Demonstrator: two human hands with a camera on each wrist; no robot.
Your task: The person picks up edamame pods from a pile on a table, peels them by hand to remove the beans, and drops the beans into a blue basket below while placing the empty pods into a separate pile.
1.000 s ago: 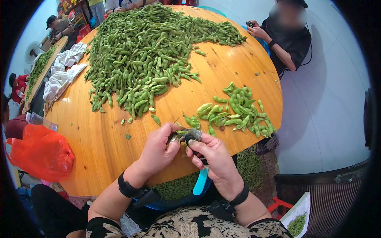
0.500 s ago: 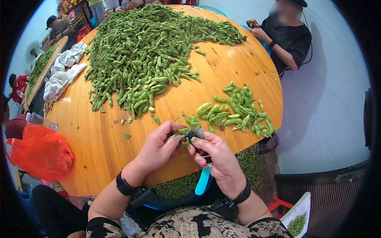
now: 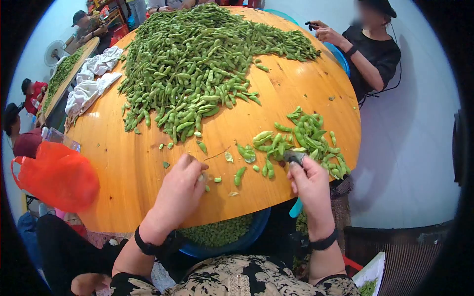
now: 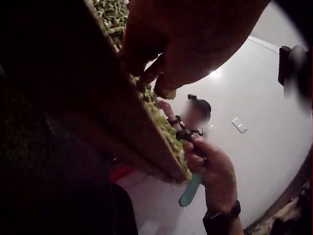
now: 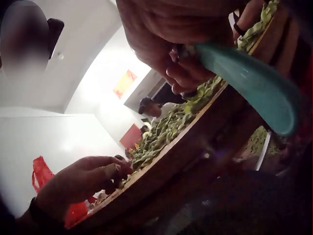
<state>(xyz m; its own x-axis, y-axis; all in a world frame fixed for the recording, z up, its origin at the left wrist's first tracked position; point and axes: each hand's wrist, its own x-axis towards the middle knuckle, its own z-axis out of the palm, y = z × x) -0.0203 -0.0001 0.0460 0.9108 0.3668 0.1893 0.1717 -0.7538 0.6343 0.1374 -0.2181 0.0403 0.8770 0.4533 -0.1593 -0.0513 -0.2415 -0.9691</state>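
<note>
My right hand grips a tool by its teal handle, which sticks out below the palm. A dark grey piece shows at its fingertips, overlapping the near edge of the small pile of green soybean pods. Over the table's near part is my left hand, its fingers bent down toward the wood; I cannot tell whether it holds anything. Between the hands lie a green pod, a shelled bean and an empty husk. In the right wrist view the teal handle looks broad and flat.
A large heap of pods covers the far side of the round wooden table. A red plastic bag sits at the left edge. Below the near edge stands a blue basin of shelled beans. Another person sits across on the right.
My hands were together over a pod and have moved apart, left hand leftward, right hand rightward to the small pile. A pod and a husk now show between them. The head view has shifted slightly.
</note>
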